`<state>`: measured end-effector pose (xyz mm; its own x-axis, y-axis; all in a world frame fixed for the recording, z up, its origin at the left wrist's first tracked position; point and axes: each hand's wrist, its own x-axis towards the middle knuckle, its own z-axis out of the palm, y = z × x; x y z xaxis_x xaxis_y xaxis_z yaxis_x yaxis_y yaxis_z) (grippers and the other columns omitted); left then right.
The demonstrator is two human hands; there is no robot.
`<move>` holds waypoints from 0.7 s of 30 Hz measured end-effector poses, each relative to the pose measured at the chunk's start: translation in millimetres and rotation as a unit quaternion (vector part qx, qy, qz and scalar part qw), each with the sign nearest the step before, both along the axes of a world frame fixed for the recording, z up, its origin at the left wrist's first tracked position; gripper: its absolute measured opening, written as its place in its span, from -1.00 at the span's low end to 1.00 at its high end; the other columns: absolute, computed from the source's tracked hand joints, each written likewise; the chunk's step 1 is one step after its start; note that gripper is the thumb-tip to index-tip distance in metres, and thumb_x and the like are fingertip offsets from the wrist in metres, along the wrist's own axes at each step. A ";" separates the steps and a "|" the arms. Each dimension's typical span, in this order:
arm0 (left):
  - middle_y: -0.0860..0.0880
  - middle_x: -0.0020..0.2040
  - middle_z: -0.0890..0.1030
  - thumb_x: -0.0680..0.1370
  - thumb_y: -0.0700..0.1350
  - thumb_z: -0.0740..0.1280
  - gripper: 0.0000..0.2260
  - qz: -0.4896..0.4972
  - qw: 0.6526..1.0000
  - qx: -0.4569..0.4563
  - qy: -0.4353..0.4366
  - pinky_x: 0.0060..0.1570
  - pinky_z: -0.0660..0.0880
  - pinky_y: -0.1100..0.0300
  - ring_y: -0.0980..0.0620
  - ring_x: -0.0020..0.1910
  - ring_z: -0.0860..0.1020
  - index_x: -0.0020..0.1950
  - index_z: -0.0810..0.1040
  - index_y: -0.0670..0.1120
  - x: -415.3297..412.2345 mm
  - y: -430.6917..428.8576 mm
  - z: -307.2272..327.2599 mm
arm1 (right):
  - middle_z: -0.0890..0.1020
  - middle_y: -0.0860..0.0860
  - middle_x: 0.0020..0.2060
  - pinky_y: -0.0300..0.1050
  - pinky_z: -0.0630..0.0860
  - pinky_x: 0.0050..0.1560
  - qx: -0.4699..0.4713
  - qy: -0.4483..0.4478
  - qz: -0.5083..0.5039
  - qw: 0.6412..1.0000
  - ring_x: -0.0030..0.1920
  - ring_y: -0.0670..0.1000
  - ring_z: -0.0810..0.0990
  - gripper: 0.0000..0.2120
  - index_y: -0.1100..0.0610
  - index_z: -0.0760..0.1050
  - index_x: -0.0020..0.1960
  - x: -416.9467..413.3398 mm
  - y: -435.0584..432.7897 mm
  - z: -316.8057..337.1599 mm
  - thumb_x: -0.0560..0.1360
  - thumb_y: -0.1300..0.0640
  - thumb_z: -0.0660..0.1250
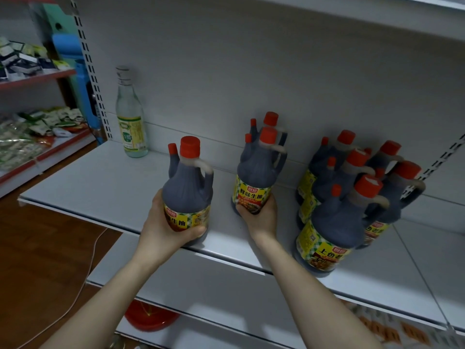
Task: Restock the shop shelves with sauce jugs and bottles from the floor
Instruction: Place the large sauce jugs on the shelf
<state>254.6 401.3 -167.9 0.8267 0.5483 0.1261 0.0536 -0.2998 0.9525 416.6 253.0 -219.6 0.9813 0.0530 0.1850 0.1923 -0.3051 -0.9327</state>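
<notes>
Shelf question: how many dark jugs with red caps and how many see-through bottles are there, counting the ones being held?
Dark jugs: 8 (one in the left hand, one in the right hand, one behind that, five grouped on the right)
Clear bottle: 1
Total: 9
</notes>
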 end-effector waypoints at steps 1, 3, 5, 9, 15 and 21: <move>0.30 0.09 0.39 0.05 0.12 0.54 0.02 -0.021 1.000 -0.010 0.002 -0.03 0.39 0.31 0.28 0.02 0.43 0.42 0.12 0.09 -1.9 3.1 0.8 | 0.52 0.12 0.15 -0.06 0.50 0.10 -0.006 0.004 -0.001 1.000 0.12 0.06 0.53 -0.31 0.19 0.35 0.27 1.1 -0.2 -1.5 0.22 0.12 0.56; 0.27 0.11 0.38 0.17 -0.03 0.58 -0.02 -0.060 0.998 -0.023 0.018 -0.08 0.39 0.39 0.22 0.09 0.43 0.44 0.08 0.07 -4.3 10.4 -0.1 | 0.52 0.11 0.16 -0.02 0.51 0.12 -0.006 0.006 -0.003 1.000 0.14 0.07 0.53 -0.29 0.18 0.34 0.28 1.7 -0.6 0.1 0.21 0.11 0.57; 0.15 0.16 0.40 0.28 -0.18 0.55 -0.08 -0.083 0.996 -0.030 0.030 -0.09 0.40 0.39 0.09 0.18 0.41 0.46 0.05 0.06 -4.9 17.3 -3.4 | 0.52 0.09 0.16 -0.10 0.49 0.09 0.001 0.014 0.002 1.000 0.13 0.05 0.53 -0.29 0.18 0.33 0.29 -1.2 -1.9 3.4 0.23 0.15 0.56; 0.05 0.20 0.43 0.17 -0.05 0.53 -0.04 -0.067 0.997 -0.031 0.031 0.05 0.47 0.16 0.04 0.19 0.44 0.46 0.08 0.08 -6.0 18.5 -6.9 | 0.45 0.13 0.29 -0.09 0.41 0.22 -0.146 0.025 0.056 0.987 0.29 0.13 0.43 -0.28 0.18 0.23 0.40 -24.1 -20.9 -1.5 0.35 0.03 0.46; 0.07 0.14 0.45 0.21 -0.16 0.60 -0.07 -0.057 0.998 -0.022 0.013 0.00 0.44 0.25 0.11 0.13 0.45 0.45 0.14 0.04 -3.9 -5.4 -8.2 | 0.28 0.16 0.44 -0.02 0.14 0.42 -0.454 -0.101 0.166 0.870 0.48 0.11 0.17 0.10 0.20 0.25 0.41 -69.3 -76.6 -7.2 0.26 -0.52 -0.44; 0.33 0.03 0.44 0.17 -0.06 0.58 -0.16 -0.068 0.997 -0.008 -0.021 -0.19 0.40 0.55 0.40 -0.07 0.48 0.33 0.21 0.17 14.4 -53.3 -9.4 | 0.60 0.09 0.16 -0.12 0.51 0.11 -0.496 -0.117 0.180 0.842 0.18 0.05 0.58 -0.29 0.17 0.53 0.18 -86.4 -105.7 -6.8 0.51 -0.32 -0.14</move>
